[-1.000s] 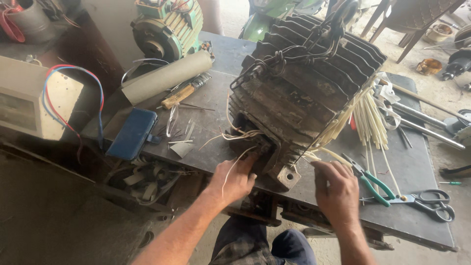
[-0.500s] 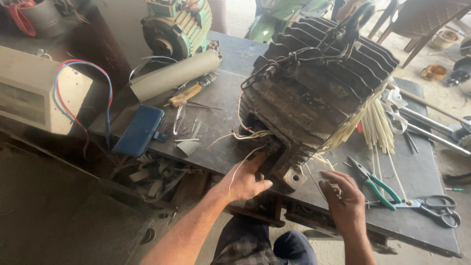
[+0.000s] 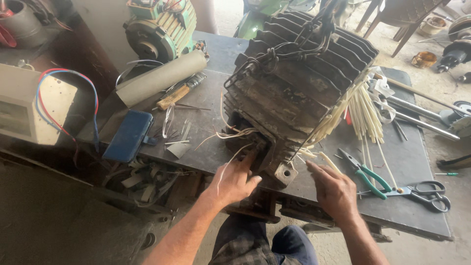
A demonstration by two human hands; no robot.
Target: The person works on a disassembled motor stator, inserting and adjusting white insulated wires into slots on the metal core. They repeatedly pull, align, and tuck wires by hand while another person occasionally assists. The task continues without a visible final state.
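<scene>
A large dark finned motor housing [image 3: 294,93] lies tilted on the metal workbench [image 3: 417,152], with wires bundled on top and cream sleeving tubes [image 3: 363,118] sticking out of its right end. My left hand [image 3: 233,184] presses against the housing's near lower edge, fingers among thin white wires [image 3: 230,137]. Just right of the housing's mounting foot [image 3: 284,174], my right hand [image 3: 336,191] pinches a cream tube between its fingertips.
Green-handled pliers [image 3: 368,174] and scissors [image 3: 427,194] lie right of my right hand. A blue phone [image 3: 128,136], a cardboard roll [image 3: 162,78], a wooden-handled tool [image 3: 179,92] and a green motor [image 3: 159,27] sit to the left. Long metal rods [image 3: 422,110] lie at the far right.
The view shifted right and closer. My left hand stays at the housing's lower edge; my right hand has lifted a little and its fingers now reach toward the cream tubes.
</scene>
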